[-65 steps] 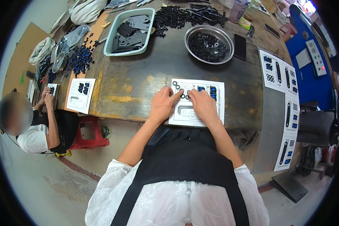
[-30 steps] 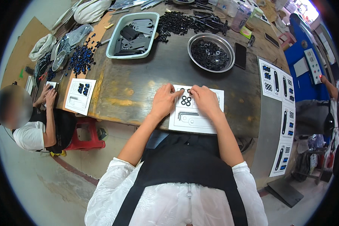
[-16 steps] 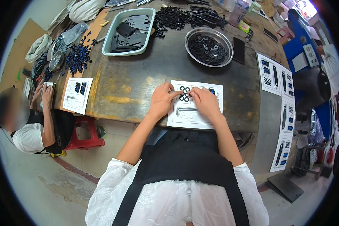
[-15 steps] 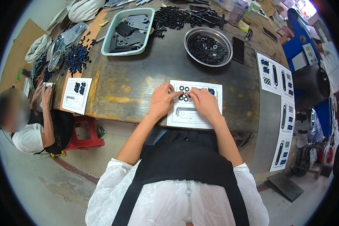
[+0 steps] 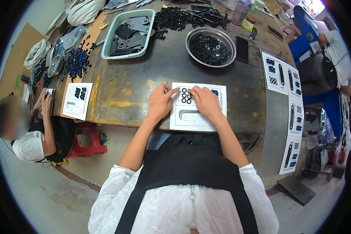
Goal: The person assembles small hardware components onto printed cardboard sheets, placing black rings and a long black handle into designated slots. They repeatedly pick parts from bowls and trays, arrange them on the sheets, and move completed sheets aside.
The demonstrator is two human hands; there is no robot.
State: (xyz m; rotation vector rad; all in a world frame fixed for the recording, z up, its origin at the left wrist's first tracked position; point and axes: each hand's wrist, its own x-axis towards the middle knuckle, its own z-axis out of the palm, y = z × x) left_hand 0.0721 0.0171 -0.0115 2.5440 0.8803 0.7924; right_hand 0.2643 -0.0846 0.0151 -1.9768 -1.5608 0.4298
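A white printed sheet (image 5: 199, 124) lies at the table edge in front of me. Black ring washers (image 5: 184, 100) sit on it in two columns, beside blue-and-black bolts (image 5: 214, 92) mostly hidden by my hand. Fingers bunched together, my right hand (image 5: 206, 102) presses at the upper right washer, its fingertips on the ring. On the left, my left hand (image 5: 159, 103) rests with the index finger stretched towards the washers and the thumb apart; nothing shows in it. An outline of a long plate and a hex key is visible on the sheet's lower half.
A metal bowl of washers (image 5: 231, 59), a pale green tub of grey plates (image 5: 105, 50) and a pile of black parts (image 5: 169, 18) stand farther back. Loaded sheets (image 5: 275, 87) line the right. At left, a co-worker (image 5: 35, 142) handles something beside another sheet (image 5: 76, 111).
My left hand has drawn back left, away from the washers, uncovering their left column. The right hand stays at the upper right ring. The whole view has shifted slightly.
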